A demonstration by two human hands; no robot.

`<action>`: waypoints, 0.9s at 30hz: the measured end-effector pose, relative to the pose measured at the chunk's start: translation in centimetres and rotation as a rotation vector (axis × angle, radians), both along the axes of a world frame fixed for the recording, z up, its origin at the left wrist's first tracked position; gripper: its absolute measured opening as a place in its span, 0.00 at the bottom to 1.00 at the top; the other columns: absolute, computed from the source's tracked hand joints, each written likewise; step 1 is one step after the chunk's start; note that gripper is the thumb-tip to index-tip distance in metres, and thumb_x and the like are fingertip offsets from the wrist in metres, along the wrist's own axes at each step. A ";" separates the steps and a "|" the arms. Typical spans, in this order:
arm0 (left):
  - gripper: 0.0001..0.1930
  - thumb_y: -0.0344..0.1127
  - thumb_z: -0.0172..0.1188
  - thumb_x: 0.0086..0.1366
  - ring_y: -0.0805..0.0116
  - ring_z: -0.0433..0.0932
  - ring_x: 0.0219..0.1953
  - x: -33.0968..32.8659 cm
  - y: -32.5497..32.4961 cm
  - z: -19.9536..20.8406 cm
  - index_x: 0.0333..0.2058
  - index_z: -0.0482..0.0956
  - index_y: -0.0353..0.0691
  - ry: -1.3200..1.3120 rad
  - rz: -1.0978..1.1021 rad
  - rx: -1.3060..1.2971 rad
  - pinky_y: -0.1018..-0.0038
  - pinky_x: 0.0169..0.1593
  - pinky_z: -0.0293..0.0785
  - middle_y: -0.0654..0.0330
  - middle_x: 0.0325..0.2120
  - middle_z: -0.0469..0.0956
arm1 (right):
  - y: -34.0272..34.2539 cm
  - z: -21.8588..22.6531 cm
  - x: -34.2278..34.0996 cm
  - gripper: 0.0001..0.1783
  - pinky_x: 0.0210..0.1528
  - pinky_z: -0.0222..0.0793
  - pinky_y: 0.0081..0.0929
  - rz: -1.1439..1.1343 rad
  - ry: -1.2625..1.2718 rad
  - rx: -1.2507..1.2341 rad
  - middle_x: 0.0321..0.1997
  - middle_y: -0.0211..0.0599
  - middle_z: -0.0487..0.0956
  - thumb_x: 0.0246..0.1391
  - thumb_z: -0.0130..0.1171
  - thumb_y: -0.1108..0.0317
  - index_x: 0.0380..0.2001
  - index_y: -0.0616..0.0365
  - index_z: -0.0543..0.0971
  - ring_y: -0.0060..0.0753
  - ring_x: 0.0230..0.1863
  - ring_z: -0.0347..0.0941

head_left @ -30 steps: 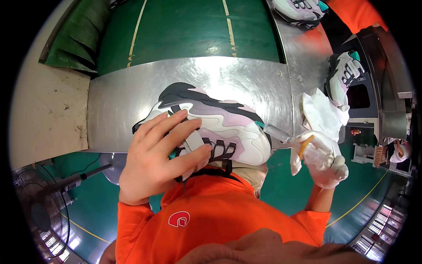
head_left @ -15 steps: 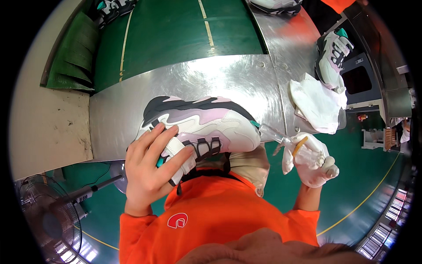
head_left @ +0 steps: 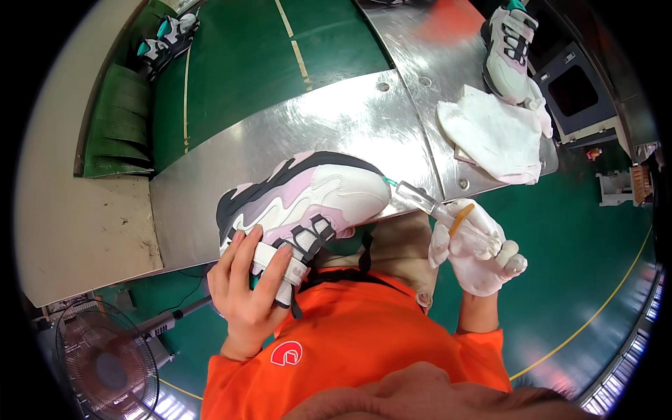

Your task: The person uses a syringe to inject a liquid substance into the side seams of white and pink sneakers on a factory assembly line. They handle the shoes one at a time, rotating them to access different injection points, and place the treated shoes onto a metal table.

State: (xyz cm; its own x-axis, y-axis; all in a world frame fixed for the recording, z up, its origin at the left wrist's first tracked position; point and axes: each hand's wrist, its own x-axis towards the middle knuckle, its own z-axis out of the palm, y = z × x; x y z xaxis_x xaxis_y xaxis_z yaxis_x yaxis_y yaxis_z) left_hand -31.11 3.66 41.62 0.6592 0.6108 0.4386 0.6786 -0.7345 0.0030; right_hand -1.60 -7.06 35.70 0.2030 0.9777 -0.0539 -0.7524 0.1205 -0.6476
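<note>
A white, pink and black sneaker (head_left: 308, 196) lies on its side at the near edge of a shiny metal table (head_left: 336, 119). My left hand (head_left: 248, 290), bare, grips its heel and strap end. My right hand (head_left: 476, 248) wears a white glove and holds a clear plastic squeeze bottle (head_left: 437, 210) with an orange-yellow part. The bottle's thin tip touches the toe of the sneaker.
A crumpled white cloth (head_left: 497, 133) lies on the table's right side, beside another sneaker (head_left: 507, 45). More sneakers (head_left: 164, 38) sit at the far left by a green belt (head_left: 115, 119). A fan (head_left: 105, 367) stands on the floor at lower left.
The sneaker has turned, its toe now pointing right toward the bottle. My right hand has brought the bottle's tip onto the toe. My left hand slid to the heel end.
</note>
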 end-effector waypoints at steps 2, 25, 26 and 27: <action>0.22 0.39 0.69 0.45 0.51 0.77 0.51 0.0 -0.2 -0.4 0.43 0.84 0.54 -0.001 0.005 0.013 0.66 0.48 0.67 0.52 0.51 0.78 | -0.2 -0.4 -0.3 0.61 0.36 0.72 0.37 0.004 0.026 0.026 0.38 0.57 0.75 0.26 0.69 0.35 0.56 0.76 0.67 0.46 0.36 0.74; 0.19 0.37 0.68 0.48 0.52 0.76 0.51 0.3 -0.9 -0.8 0.43 0.85 0.53 -0.029 0.008 0.051 0.66 0.48 0.66 0.53 0.51 0.78 | -2.1 1.6 -2.8 0.64 0.43 0.74 0.36 -0.033 -0.095 -0.123 0.47 0.55 0.74 0.27 0.75 0.38 0.59 0.78 0.64 0.43 0.45 0.74; 0.19 0.37 0.67 0.48 0.52 0.76 0.51 0.3 -0.8 -0.8 0.43 0.85 0.53 -0.031 0.004 0.049 0.66 0.48 0.66 0.53 0.51 0.78 | -2.2 1.7 -3.0 0.64 0.44 0.74 0.35 -0.029 -0.114 -0.125 0.48 0.55 0.75 0.26 0.76 0.39 0.59 0.78 0.64 0.43 0.45 0.74; 0.19 0.37 0.67 0.48 0.52 0.76 0.51 0.2 -0.7 -0.8 0.43 0.85 0.53 -0.032 0.004 0.048 0.66 0.48 0.66 0.53 0.51 0.78 | -2.3 1.8 -3.2 0.64 0.46 0.74 0.34 -0.023 -0.133 -0.127 0.48 0.55 0.75 0.26 0.77 0.40 0.59 0.78 0.64 0.42 0.45 0.74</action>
